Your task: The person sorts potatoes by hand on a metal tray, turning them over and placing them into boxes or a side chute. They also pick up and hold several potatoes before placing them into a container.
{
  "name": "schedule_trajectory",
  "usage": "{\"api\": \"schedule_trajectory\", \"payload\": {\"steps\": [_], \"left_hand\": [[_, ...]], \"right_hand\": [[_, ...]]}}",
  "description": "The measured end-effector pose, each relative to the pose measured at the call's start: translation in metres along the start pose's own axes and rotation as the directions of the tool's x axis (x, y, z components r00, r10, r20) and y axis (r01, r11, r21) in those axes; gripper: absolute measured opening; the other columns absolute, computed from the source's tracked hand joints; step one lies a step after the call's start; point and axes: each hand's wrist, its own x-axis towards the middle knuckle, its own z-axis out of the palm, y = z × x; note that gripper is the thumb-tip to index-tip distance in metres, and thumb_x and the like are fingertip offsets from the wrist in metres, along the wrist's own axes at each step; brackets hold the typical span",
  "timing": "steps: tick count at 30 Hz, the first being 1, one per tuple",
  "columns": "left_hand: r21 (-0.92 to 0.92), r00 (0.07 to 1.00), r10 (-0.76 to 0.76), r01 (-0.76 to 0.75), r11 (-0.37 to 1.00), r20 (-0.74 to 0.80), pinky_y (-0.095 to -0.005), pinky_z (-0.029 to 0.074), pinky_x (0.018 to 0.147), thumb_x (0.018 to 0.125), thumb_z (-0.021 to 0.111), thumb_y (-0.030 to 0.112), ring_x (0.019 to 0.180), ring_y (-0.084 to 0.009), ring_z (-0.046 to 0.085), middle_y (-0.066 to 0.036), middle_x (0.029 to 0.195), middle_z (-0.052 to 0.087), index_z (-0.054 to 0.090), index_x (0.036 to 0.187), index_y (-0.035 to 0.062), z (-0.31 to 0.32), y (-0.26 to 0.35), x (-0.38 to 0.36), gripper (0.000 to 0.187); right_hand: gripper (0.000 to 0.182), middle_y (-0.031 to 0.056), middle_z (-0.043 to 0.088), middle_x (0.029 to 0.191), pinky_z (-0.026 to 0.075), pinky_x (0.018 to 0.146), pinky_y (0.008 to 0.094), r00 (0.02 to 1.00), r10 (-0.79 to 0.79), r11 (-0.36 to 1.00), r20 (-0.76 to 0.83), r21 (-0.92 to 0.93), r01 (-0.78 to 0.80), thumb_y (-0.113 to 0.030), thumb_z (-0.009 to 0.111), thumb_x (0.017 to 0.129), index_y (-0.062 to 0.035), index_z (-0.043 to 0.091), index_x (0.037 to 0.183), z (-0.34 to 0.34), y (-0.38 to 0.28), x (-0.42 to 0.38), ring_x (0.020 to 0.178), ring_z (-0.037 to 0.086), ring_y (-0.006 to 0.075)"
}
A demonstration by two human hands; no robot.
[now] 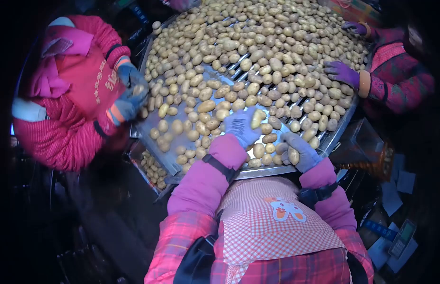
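Many potatoes (239, 33) cover a metal sorting table (182, 120). My left hand (242, 127), in a pale lilac glove, is closed round a yellowish potato (256, 118) over the near middle of the table. To its right, close to the front edge, my right hand (300, 151) wears a grey glove and has its fingers curled over a potato (293, 155). Several loose potatoes lie between the two hands. Part of each held potato is hidden by the glove.
At the left a co-worker (82, 90) in blue gloves handles potatoes. Another co-worker's purple glove (342, 74) rests on the pile at the right. Below the left corner is a crate of potatoes (152, 168). A basket (371, 151) stands beyond the table's right corner.
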Motion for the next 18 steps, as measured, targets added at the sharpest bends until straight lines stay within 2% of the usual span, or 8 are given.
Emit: {"api": "schedule_trajectory", "payload": {"steps": [2,5,6,8,11,13,15,18], "left_hand": [[-0.168,0.984,0.172,-0.177,0.97,-0.044,-0.0481,0.051,0.078,0.073,0.067,0.031,0.09,-0.0373,0.065,-0.019,0.099,0.066,0.057,0.123,0.0116,0.006,0.014,-0.019,0.054],[-0.445,0.958,0.281,-0.278,0.851,-0.062,-0.0455,0.051,0.079,0.077,0.067,0.025,0.088,-0.0352,0.065,-0.019,0.099,0.066,0.059,0.121,0.009,0.0,0.021,-0.045,0.047],[-0.575,0.948,0.299,-0.307,0.758,-0.112,-0.0439,0.052,0.079,0.081,0.066,0.021,0.086,-0.0337,0.066,-0.019,0.099,0.066,0.059,0.122,0.0078,-0.001,0.014,-0.052,0.044],[-0.404,0.998,0.033,-0.055,0.913,-0.059,-0.0399,0.052,0.083,0.084,0.065,0.015,0.091,-0.0299,0.067,-0.019,0.104,0.067,0.059,0.125,0.0038,-0.01,-0.029,-0.05,0.043],[-0.679,0.938,-0.279,0.069,0.731,-0.206,-0.045,0.052,0.072,0.081,0.062,0.019,0.085,-0.0325,0.067,-0.018,0.101,0.066,0.06,0.121,0.005,-0.004,-0.062,-0.042,0.042],[-0.165,0.912,-0.025,-0.047,0.985,-0.41,-0.0468,0.05,0.08,0.083,0.059,0.02,0.091,-0.0322,0.065,-0.016,0.1,0.066,0.061,0.118,0.0062,0.009,-0.08,-0.021,0.037],[-0.054,0.894,0.071,-0.106,0.993,-0.443,-0.0479,0.048,0.086,0.084,0.059,0.023,0.098,-0.032,0.064,-0.013,0.103,0.066,0.06,0.118,0.0103,0.02,-0.07,0.003,0.037],[0.424,0.988,-0.138,0.155,0.892,-0.073,-0.0496,0.045,0.092,0.08,0.059,0.04,0.121,-0.0295,0.053,-0.013,0.124,0.06,0.052,0.132,0.0138,0.029,-0.052,0.038,0.058]], "right_hand": [[0.058,0.0112,0.06,0.118,0.052,0.072,0.0305,0.991,-0.116,0.974,0.068,-0.188,0.127,-0.041,0.054,0.095,-0.0034,0.045,0.14,0.04,-0.009,-0.001,0.091,0.062,0.0184],[0.058,0.0115,0.06,0.117,0.053,0.073,0.0306,0.967,-0.101,0.99,0.235,-0.069,0.121,-0.039,0.055,0.094,-0.003,0.046,0.139,0.041,0.001,0.02,0.096,0.062,0.0198],[0.047,0.0041,0.061,0.103,0.046,0.061,0.0197,0.975,-0.073,0.997,0.211,0.035,0.067,-0.035,0.053,0.098,-0.0015,0.047,0.13,0.042,0.004,0.018,0.078,0.058,0.0085],[0.047,0.0043,0.061,0.102,0.046,0.06,0.0194,0.986,-0.046,0.998,0.159,0.059,0.037,-0.036,0.052,0.098,-0.0021,0.047,0.13,0.043,0.008,0.021,0.077,0.058,0.008],[0.047,0.0069,0.062,0.106,0.045,0.058,0.0177,0.996,-0.005,0.993,0.093,0.121,-0.006,-0.038,0.05,0.099,-0.0031,0.048,0.13,0.033,0.01,0.024,0.075,0.057,0.0075],[0.047,0.0112,0.064,0.106,0.052,0.072,0.0277,0.995,-0.048,0.98,0.092,0.199,0.029,-0.04,0.056,0.096,-0.0032,0.055,0.125,0.019,0.02,0.03,0.088,0.063,0.0167],[0.046,0.0116,0.065,0.107,0.052,0.072,0.0268,0.997,-0.06,0.985,0.045,0.163,0.052,-0.041,0.055,0.096,-0.004,0.055,0.125,0.021,0.02,0.023,0.087,0.063,0.0161],[0.046,0.0125,0.065,0.11,0.052,0.071,0.0256,0.999,-0.04,0.988,-0.02,0.148,0.042,-0.041,0.053,0.097,-0.0057,0.053,0.126,0.004,0.019,0.007,0.086,0.063,0.0159]]}}
